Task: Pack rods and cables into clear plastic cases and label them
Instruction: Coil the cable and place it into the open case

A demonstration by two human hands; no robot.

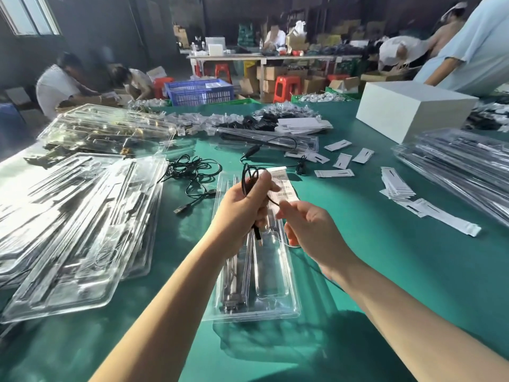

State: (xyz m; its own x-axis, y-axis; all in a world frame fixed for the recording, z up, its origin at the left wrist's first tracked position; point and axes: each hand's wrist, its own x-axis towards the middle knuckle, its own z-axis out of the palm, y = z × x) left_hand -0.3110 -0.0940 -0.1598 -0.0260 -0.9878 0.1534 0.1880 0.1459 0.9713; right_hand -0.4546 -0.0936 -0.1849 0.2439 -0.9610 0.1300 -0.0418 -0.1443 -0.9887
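A: Nearest?
B: Two bare forearms reaching over a green table (358,244). Below them, an open clear plastic case (275,285), metal rod (234,274) already seated in its left channel, right pocket unfilled.

A: Hands?
B: Left hand (242,208) curled around a looped black cable (247,177), plug end (258,238) dangling beneath the fist, just above the case. Right hand (311,230) pinching, thumb against forefinger, the cable's free strand beside a white barcode label (283,186).

A: Risks?
B: Probably loops springing loose if the grip slackens, then spilling past the pocket and blocking the lid. Possibly snagging the label too.

A: Farther off?
B: Loose cables (192,172), paper inserts (396,186), stacked cases (71,216), a white box (413,111), other workers.
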